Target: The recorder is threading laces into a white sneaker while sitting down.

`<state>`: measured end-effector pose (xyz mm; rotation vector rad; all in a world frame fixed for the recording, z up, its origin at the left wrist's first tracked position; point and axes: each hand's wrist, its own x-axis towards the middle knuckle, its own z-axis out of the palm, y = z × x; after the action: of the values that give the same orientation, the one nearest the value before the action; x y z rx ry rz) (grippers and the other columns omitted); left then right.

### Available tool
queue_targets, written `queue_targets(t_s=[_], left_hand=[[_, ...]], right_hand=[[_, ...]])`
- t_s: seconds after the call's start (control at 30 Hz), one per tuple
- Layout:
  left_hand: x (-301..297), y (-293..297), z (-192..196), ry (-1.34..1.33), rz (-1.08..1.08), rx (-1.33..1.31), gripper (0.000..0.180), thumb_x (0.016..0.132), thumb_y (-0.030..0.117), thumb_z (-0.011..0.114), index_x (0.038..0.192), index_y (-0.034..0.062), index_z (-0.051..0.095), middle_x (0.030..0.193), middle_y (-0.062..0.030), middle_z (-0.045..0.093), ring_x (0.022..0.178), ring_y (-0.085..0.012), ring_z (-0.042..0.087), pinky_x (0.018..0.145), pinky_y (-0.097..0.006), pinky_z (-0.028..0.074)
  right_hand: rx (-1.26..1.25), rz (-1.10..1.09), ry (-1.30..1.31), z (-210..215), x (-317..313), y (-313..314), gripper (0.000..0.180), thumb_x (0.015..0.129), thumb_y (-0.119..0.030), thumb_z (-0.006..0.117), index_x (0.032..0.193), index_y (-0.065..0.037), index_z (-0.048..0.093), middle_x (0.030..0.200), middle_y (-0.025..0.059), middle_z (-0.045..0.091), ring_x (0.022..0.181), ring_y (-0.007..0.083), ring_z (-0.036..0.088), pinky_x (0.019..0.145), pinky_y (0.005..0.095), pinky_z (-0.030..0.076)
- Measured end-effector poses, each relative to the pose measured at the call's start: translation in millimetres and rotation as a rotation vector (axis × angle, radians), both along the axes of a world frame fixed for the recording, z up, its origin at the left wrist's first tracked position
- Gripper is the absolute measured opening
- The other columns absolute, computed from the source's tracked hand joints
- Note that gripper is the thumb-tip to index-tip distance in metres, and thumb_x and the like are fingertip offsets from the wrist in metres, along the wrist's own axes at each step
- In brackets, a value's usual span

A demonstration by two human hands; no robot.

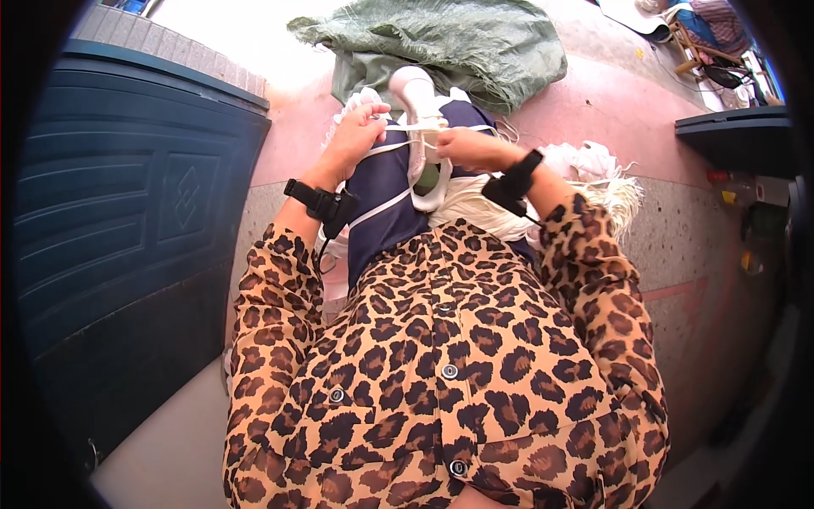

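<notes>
A white shoe (pixel 415 95) rests upright between my knees, on my dark blue trousers (pixel 377 185). Thin white shoelaces (pixel 394 149) run across it, and one long end trails down over my thigh. To the left of the shoe, my left hand (pixel 356 140) is closed in a pinch on a lace pulled out sideways. Against the shoe's right side, my right hand (pixel 472 149) also grips the lace, with its fingertips partly hidden. A loose bundle of cream-white laces (pixel 483 208) lies by my right thigh and spreads to the right.
A green woven sack (pixel 449 42) lies crumpled on the floor beyond my knees. Dark blue panelled doors (pixel 127 170) stand close on the left. More white pieces (pixel 585 161) are heaped at the right. A dark-edged surface (pixel 733 127) and clutter fill the far right.
</notes>
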<state>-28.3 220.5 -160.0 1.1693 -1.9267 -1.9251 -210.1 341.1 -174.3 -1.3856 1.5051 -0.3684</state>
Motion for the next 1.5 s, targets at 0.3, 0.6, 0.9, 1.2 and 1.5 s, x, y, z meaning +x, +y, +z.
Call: queue_targets(t_s=[0.3, 0.6, 0.9, 1.2, 1.5], left_hand=[[-17.8, 4.3, -2.3, -0.029, -0.053, 0.075, 0.027, 0.081, 0.008, 0.045, 0.107, 0.0017, 0.049, 0.069, 0.0015, 0.051, 0.061, -0.0051, 0.045, 0.058, -0.017, 0.035], [-31.0, 8.8, -23.9, -0.109, -0.162, -0.365, 0.025, 0.083, 0.006, 0.041, 0.104, -0.0013, 0.052, 0.078, -0.0007, 0.053, 0.067, -0.0073, 0.046, 0.063, -0.02, 0.038], [-40.3, 7.6, -21.2, -0.198, -0.392, -0.298, 0.02, 0.082, 0.01, 0.047, 0.093, -0.0002, 0.059, 0.065, 0.0011, 0.051, 0.06, -0.0064, 0.045, 0.054, -0.021, 0.037], [-40.2, -13.4, -6.6, -0.336, -0.772, -0.32, 0.018, 0.083, 0.015, 0.051, 0.084, -0.0001, 0.059, 0.069, 0.0004, 0.056, 0.067, -0.0073, 0.049, 0.063, -0.022, 0.04], [15.7, -76.4, 114.2, 0.399, -0.044, 0.156, 0.022, 0.09, 0.022, 0.042, 0.074, 0.0094, 0.05, 0.066, -0.0007, 0.051, 0.077, -0.0153, 0.052, 0.083, -0.034, 0.039]], right_hand=[[-0.843, -0.407, -1.641, 183.3, -93.9, 78.8, 0.008, 0.09, -0.007, 0.036, 0.091, 0.0, 0.041, 0.054, -0.0042, 0.026, 0.043, 0.0057, 0.023, 0.043, 0.0211, 0.021], [-1.18, -0.341, -1.539, 215.6, -107.3, 110.9, 0.005, 0.08, -0.003, 0.042, 0.083, -0.003, 0.046, 0.053, -0.0044, 0.032, 0.04, 0.0051, 0.023, 0.042, 0.0218, 0.018], [-1.13, -0.211, -1.274, 202.8, -106.8, 106.1, 0.015, 0.085, -0.009, 0.041, 0.081, -0.002, 0.053, 0.046, -0.0072, 0.026, 0.037, 0.0034, 0.018, 0.037, 0.0199, 0.014], [-1.076, -0.425, -1.25, 186.7, -113.2, 108.8, 0.014, 0.086, -0.013, 0.041, 0.084, -0.003, 0.05, 0.053, -0.0061, 0.024, 0.042, 0.0042, 0.02, 0.04, 0.0213, 0.015], [0.233, -0.695, -1.032, 17.5, 36.9, 35.5, 0.01, 0.077, -0.012, 0.055, 0.071, -0.015, 0.049, 0.055, -0.0072, 0.038, 0.039, 0.0028, 0.027, 0.034, 0.0193, 0.018]])
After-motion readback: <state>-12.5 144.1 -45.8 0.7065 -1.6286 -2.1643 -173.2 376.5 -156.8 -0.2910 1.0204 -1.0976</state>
